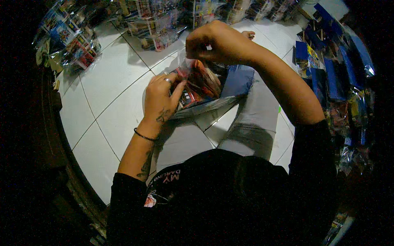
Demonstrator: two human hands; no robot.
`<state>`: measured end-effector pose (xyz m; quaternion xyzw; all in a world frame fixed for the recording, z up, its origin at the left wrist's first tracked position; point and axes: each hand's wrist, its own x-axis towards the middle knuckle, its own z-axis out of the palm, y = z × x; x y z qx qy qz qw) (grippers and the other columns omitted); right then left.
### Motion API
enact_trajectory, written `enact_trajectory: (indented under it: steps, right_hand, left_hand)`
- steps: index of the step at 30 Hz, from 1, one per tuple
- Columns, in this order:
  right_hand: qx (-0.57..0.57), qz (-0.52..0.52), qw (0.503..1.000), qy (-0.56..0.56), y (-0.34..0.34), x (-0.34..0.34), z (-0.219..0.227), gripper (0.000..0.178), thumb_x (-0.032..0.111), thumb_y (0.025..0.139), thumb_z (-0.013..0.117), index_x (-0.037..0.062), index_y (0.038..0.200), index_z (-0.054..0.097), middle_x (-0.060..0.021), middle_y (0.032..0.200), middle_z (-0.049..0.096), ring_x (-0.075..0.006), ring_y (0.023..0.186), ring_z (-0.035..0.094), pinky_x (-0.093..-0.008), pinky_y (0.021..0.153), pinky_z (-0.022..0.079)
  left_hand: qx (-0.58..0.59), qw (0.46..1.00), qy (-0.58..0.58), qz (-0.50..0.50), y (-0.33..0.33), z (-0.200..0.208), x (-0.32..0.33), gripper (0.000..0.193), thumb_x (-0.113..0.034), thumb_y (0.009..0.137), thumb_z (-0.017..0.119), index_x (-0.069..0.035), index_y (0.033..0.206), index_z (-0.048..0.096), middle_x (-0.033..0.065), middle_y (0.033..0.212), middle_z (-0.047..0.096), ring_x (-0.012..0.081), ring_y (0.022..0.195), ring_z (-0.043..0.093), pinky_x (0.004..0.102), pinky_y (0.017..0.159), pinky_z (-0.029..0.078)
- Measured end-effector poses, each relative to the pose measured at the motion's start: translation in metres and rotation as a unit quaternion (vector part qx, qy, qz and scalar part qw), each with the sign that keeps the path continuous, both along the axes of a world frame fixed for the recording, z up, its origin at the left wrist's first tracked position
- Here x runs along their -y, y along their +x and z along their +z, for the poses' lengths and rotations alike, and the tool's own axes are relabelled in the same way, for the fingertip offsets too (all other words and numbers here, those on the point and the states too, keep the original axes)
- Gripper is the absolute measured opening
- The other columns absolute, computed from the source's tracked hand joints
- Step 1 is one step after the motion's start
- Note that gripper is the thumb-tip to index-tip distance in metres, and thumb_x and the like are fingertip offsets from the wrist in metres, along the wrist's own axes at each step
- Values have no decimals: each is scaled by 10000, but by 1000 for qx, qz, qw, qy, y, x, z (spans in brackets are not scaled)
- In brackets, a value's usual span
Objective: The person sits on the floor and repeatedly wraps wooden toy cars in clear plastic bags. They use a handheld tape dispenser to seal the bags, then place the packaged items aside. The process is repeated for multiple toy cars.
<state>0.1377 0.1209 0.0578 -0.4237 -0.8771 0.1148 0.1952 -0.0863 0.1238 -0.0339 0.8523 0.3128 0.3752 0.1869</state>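
Note:
Across my grey-clad legs lie red-and-dark printed items [203, 88], like books or magazines, in shiny clear plastic. My left hand [160, 94], with a ring and a black wristband, grips their left edge, thumb on top and fingers curled. Above the far end, my right hand [213, 43] is bent over and closed in a pinch. Clear plastic film [188, 61] stretches up from the items to its fingertips. A flat dark blue piece [238, 80] lies just to the right of the items. The plastic hides the exact kind of the items.
Plastic-wrapped stacks of printed goods [152, 24] stand along the far side, with another wrapped stack [78, 41] at the far left. Blue-covered books or boxes [334, 78] are piled at the right. White floor tiles [111, 98] run beneath. A dark wooden edge [69, 164] borders the left.

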Motion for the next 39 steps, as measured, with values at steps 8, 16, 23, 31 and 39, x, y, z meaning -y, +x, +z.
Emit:
enact_trajectory:
  steps: [8, 16, 23, 31, 39]
  right_hand:
    - [-22, -10, 994, -104, 9, 1, 5, 435, 211, 720, 744, 17, 1080, 597, -99, 1001, 629, -196, 921, 594, -331, 809, 469]
    - [-33, 53, 998, -2, 0, 11, 9, 265, 181, 778, 684, 17, 980, 637, -99, 850, 639, -224, 762, 595, -321, 712, 481]
    - [-147, 4, 983, 108, -13, 1, 3, 150, 155, 865, 617, 9, 900, 615, -71, 816, 616, -167, 765, 567, -297, 713, 448]
    - [-352, -395, 848, 20, 76, 59, -134, 378, 294, 965, 403, -12, 1012, 620, -117, 990, 638, -198, 959, 580, -310, 898, 405]
    - [-317, -165, 931, 77, 63, 51, -127, 453, 373, 892, 506, -19, 1107, 574, -114, 1112, 604, -228, 1082, 546, -316, 964, 366]
  left_hand:
    - [141, 986, -87, -11, -19, -5, -8, 191, -135, 749, 694, -34, 897, 629, 69, 836, 607, 221, 825, 565, 328, 780, 455]
    - [95, 991, -33, -85, -14, 2, -20, 303, -187, 715, 722, -69, 979, 633, 90, 964, 619, 266, 894, 572, 367, 844, 401]
    - [188, 979, -74, -37, -12, -27, -27, 72, -56, 823, 591, -20, 856, 537, 106, 951, 578, 236, 854, 532, 344, 815, 409]
    - [63, 982, -155, -90, -34, -58, -28, 898, -522, 695, 692, -65, 1382, 337, 192, 1277, 463, 331, 1204, 427, 399, 1031, 312]
    - [73, 997, -8, 39, -34, -40, 25, 337, -173, 708, 733, -93, 1021, 636, 115, 1080, 562, 282, 1035, 512, 424, 971, 351]
